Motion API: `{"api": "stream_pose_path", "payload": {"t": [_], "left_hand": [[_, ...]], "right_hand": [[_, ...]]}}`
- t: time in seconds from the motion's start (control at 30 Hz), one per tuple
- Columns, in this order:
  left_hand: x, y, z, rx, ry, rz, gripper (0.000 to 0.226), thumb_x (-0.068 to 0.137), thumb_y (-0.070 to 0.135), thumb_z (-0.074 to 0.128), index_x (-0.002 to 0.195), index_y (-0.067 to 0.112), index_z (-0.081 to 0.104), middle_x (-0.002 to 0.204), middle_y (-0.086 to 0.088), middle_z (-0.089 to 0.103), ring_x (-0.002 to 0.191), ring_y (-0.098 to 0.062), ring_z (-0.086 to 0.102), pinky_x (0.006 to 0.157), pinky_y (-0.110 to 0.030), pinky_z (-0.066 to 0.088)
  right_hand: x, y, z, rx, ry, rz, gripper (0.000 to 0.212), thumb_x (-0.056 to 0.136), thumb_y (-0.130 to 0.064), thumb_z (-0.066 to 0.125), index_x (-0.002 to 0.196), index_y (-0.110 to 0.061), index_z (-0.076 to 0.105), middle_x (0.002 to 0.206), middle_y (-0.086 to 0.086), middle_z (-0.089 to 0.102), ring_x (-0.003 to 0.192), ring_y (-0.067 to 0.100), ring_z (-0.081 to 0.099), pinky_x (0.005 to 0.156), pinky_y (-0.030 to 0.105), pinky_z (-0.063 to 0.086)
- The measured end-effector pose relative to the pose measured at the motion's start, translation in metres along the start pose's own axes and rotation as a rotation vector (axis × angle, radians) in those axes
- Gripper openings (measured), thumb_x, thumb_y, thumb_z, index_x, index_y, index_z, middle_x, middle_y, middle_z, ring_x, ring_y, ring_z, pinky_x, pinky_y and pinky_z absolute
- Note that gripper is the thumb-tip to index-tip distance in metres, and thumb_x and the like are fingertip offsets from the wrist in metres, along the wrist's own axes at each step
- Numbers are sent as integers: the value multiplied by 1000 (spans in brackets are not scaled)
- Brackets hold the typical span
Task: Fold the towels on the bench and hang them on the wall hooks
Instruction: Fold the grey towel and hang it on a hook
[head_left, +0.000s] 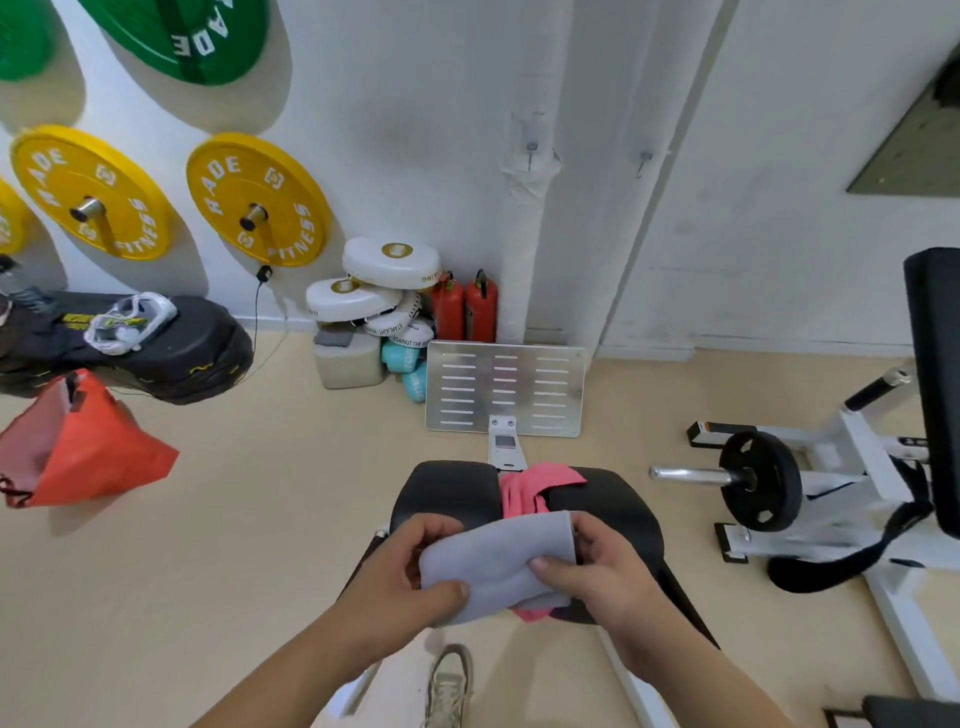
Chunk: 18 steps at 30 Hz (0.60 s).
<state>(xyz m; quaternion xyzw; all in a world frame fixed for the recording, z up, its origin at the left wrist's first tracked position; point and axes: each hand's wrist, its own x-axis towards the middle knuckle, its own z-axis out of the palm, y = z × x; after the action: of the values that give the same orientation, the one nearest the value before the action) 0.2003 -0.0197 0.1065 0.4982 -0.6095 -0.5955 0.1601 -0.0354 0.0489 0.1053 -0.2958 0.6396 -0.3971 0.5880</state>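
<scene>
Your left hand (410, 571) and right hand (597, 566) each pinch one grey towel (498, 564) above the bench's (447, 491) near edge. One pink towel (530, 491) lies along its middle. Two wall hooks (531, 149) (644, 158) show beyond.

A gym: wall-hung weight plates (258, 200), padded bench (452, 493), loaded barbell (756, 475)

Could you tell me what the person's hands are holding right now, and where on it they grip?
Both hands hold the grey towel: the left hand pinches its left end, the right hand its right end, above the bench.
</scene>
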Motion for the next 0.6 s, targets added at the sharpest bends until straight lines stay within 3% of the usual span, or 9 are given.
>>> {"api": "stream_pose_path", "payload": {"t": [0.1, 0.2, 0.33, 0.47, 0.6], "left_hand": [[-23, 0, 6, -52, 40, -1, 44, 74, 9, 73, 108, 35, 66, 108, 8, 71, 96, -14, 69, 81, -33, 61], [-34, 2, 2, -55, 136, 42, 45, 76, 5, 75, 108, 35, 65, 105, 9, 71, 92, -14, 69, 79, -34, 62], [-41, 1, -23, -82, 254, 74, 49, 76, 7, 78, 107, 42, 62, 104, 15, 69, 93, -11, 67, 73, -29, 61], [-50, -9, -69, -118, 384, 95, 45, 80, 12, 78, 108, 43, 60, 101, 22, 67, 93, -5, 66, 67, -25, 58], [-61, -35, -140, -191, 507, 82, 42, 83, 19, 79, 114, 42, 64, 107, 26, 67, 92, -7, 67, 66, -20, 56]], "right_hand": [[-21, 12, 6, 108, 45, 0, 35, 83, -10, 80, 116, -19, 70, 109, 10, 77, 103, 34, 73, 93, 58, 58], [-31, 6, 11, 97, 82, -78, 45, 81, -22, 84, 121, -30, 65, 112, 2, 76, 103, 29, 74, 90, 55, 60], [-34, -8, 34, 42, 53, -220, 49, 93, -8, 71, 129, -38, 57, 117, -2, 74, 106, 21, 73, 92, 44, 60], [-18, -20, 88, -113, 35, -323, 45, 97, -14, 66, 123, -50, 56, 119, -6, 70, 107, 17, 72, 96, 41, 59], [18, -36, 168, -185, 17, -340, 43, 97, -14, 66, 120, -50, 58, 109, -4, 74, 98, 16, 75, 92, 43, 60]]}}
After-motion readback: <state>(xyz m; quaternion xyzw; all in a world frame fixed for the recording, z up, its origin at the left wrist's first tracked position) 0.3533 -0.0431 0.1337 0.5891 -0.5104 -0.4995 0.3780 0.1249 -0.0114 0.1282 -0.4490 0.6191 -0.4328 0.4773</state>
